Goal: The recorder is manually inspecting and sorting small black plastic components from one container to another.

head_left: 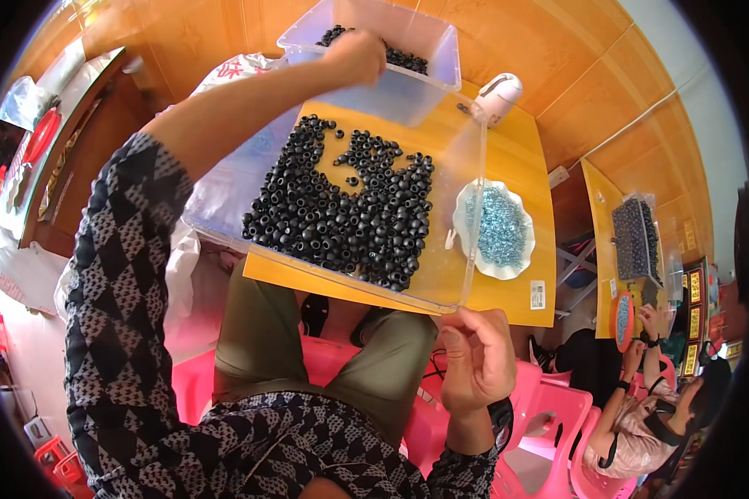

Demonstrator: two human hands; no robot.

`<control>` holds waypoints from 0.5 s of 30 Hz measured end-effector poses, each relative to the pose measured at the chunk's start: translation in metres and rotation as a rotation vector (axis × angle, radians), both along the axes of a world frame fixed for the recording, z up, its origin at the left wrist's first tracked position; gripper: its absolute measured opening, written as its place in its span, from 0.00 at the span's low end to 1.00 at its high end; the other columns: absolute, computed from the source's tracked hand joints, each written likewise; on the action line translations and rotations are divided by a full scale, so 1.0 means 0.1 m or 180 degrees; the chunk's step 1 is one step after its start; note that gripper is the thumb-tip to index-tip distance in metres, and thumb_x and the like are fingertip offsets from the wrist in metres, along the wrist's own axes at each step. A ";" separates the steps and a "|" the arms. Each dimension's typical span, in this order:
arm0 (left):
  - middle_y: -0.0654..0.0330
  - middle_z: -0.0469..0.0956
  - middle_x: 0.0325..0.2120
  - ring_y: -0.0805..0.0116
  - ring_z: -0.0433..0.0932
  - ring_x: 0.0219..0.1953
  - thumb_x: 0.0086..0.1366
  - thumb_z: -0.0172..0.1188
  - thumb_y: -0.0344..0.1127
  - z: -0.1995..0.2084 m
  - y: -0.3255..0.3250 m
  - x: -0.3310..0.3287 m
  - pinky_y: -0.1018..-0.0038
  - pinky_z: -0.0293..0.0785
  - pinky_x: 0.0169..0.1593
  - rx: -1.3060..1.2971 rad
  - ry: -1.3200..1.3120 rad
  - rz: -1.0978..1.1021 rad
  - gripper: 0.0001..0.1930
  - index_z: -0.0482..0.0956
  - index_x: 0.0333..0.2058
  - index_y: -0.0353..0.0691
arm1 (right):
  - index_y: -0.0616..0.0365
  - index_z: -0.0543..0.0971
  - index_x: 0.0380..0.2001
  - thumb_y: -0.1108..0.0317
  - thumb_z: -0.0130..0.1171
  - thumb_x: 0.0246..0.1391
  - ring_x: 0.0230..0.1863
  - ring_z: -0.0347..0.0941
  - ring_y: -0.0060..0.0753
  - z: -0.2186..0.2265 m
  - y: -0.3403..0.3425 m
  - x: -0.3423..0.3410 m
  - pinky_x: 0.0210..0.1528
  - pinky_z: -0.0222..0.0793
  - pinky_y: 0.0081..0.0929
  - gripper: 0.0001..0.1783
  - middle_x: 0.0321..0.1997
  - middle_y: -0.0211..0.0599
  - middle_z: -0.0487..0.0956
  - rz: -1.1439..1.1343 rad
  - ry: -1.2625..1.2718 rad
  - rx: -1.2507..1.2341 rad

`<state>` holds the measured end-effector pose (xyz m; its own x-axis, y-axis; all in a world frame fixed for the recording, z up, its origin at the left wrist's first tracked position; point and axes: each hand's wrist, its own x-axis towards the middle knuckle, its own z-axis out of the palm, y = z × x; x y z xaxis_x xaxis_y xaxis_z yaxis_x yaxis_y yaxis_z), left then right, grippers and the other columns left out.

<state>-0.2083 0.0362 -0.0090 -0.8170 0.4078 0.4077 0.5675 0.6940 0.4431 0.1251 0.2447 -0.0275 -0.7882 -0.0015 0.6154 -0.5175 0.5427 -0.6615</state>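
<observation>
My left hand (358,58) reaches across to the far translucent bin (449,58), over the black beads (406,58) inside it. Its fingers are hidden and smeared by motion, so its grip cannot be made out. Nearer me, a clear shallow plastic tray (453,208) holds a wide spread of round black beads with holes (333,224). My right hand (481,358) is beside the tray's near right corner, thumb and forefinger brought together and the other fingers curled. Anything between those fingertips is too small to name.
Right of the tray, a white scalloped dish (516,268) holds pale blue beads (501,224) on the yellow table (524,166). A pale pink bottle-like thing (499,100) stands behind it. Pink chairs (549,416) surround me. At far right, another person (641,432) sits by a second table (603,249).
</observation>
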 end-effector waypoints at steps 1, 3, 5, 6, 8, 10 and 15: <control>0.57 0.78 0.17 0.63 0.76 0.18 0.41 0.61 0.27 -0.18 -0.07 0.06 0.68 0.72 0.22 -0.0342 -0.0158 -0.0032 0.02 0.78 0.18 0.39 | 0.68 0.73 0.37 0.83 0.58 0.45 0.26 0.69 0.31 0.02 -0.02 -0.03 0.28 0.65 0.22 0.13 0.29 0.42 0.76 0.0113 0.0016 0.0035; 0.55 0.78 0.19 0.58 0.77 0.22 0.40 0.60 0.27 -0.47 -0.15 0.23 0.65 0.73 0.29 -0.0841 -0.0313 -0.0118 0.05 0.78 0.20 0.40 | 0.70 0.72 0.38 0.83 0.56 0.47 0.27 0.68 0.27 0.06 -0.04 -0.06 0.28 0.65 0.19 0.12 0.29 0.43 0.75 0.0209 0.0042 0.0085; 0.53 0.77 0.20 0.55 0.77 0.25 0.39 0.60 0.28 -0.62 -0.27 0.44 0.64 0.73 0.32 -0.1043 -0.0329 -0.0116 0.06 0.78 0.21 0.40 | 0.69 0.73 0.37 0.83 0.57 0.46 0.26 0.68 0.27 0.03 -0.09 -0.09 0.27 0.65 0.20 0.12 0.28 0.42 0.76 0.0310 0.0134 0.0109; 0.50 0.77 0.20 0.52 0.77 0.26 0.42 0.59 0.29 -0.65 -0.31 0.51 0.62 0.73 0.33 -0.1171 -0.0333 -0.0120 0.04 0.78 0.21 0.37 | 0.69 0.73 0.37 0.83 0.57 0.46 0.26 0.68 0.27 0.04 -0.11 -0.09 0.27 0.65 0.20 0.12 0.28 0.42 0.76 0.0318 0.0143 0.0120; 0.47 0.76 0.20 0.49 0.77 0.28 0.44 0.57 0.29 -0.72 -0.25 0.57 0.60 0.74 0.33 -0.1286 -0.0321 -0.0151 0.05 0.77 0.20 0.34 | 0.69 0.74 0.36 0.82 0.58 0.46 0.26 0.69 0.28 0.04 -0.10 -0.09 0.26 0.65 0.20 0.11 0.26 0.41 0.76 0.0311 0.0199 0.0130; 0.46 0.76 0.22 0.49 0.77 0.28 0.44 0.55 0.28 -0.79 -0.19 0.59 0.60 0.74 0.33 -0.1552 -0.0514 -0.0033 0.05 0.77 0.21 0.33 | 0.69 0.74 0.35 0.82 0.59 0.45 0.26 0.69 0.29 0.01 -0.09 -0.08 0.26 0.65 0.20 0.10 0.25 0.41 0.77 0.0274 0.0283 0.0172; 0.44 0.77 0.27 0.47 0.77 0.34 0.47 0.53 0.23 -1.03 -0.11 0.51 0.60 0.74 0.36 -0.1673 -0.0374 -0.0130 0.07 0.77 0.26 0.30 | 0.69 0.75 0.32 0.81 0.60 0.44 0.25 0.70 0.30 0.01 -0.11 -0.06 0.26 0.65 0.20 0.09 0.24 0.41 0.77 0.0218 0.0331 0.0190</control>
